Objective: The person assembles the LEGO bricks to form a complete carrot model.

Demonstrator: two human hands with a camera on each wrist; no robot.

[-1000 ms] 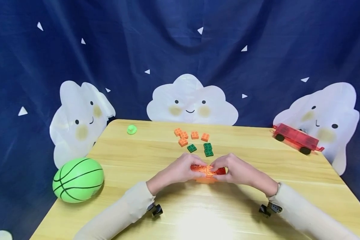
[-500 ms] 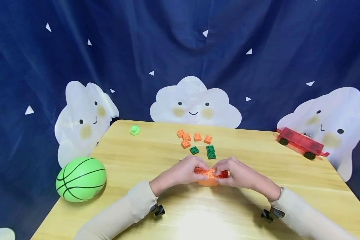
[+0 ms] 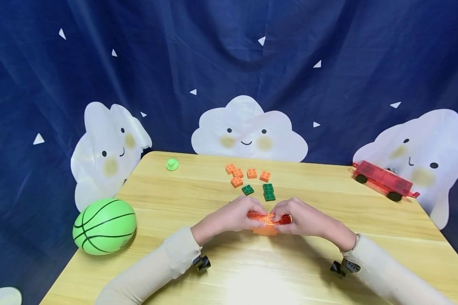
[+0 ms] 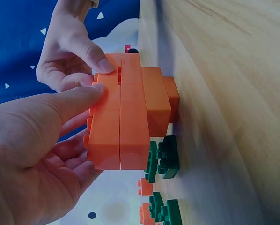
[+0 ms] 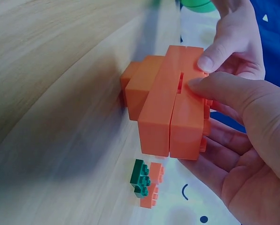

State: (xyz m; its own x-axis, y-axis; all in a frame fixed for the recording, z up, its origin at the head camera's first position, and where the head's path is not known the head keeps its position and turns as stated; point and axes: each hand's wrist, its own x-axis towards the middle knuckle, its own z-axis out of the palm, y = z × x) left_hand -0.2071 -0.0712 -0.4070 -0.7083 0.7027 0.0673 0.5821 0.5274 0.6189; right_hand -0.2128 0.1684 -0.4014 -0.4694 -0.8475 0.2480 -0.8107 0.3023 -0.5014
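Note:
A built stack of orange toy bricks [image 3: 265, 231] stands on the table in front of me, wide at the top and stepped narrower toward its base. My left hand [image 3: 237, 215] pinches the left end of its upper part, thumb on the near side and fingers on the far side. My right hand [image 3: 303, 218] pinches the right end the same way. In the left wrist view, two long layers of the stack [image 4: 133, 112] lie against each other. A narrow slit shows between these layers near the right thumb [image 5: 195, 84]. Fingers partly hide the studs on top.
Beyond the hands lie several loose orange bricks [image 3: 236, 182] and a few green bricks [image 3: 269, 195]. A green ball [image 3: 104, 226] sits at the table's left edge, a small green duck [image 3: 172, 164] at the back left. A red wheeled wagon [image 3: 385, 180] stands back right.
The whole head view has shifted slightly right and down. Both hands keep their grip on the orange brick stack, and the loose bricks lie as before.

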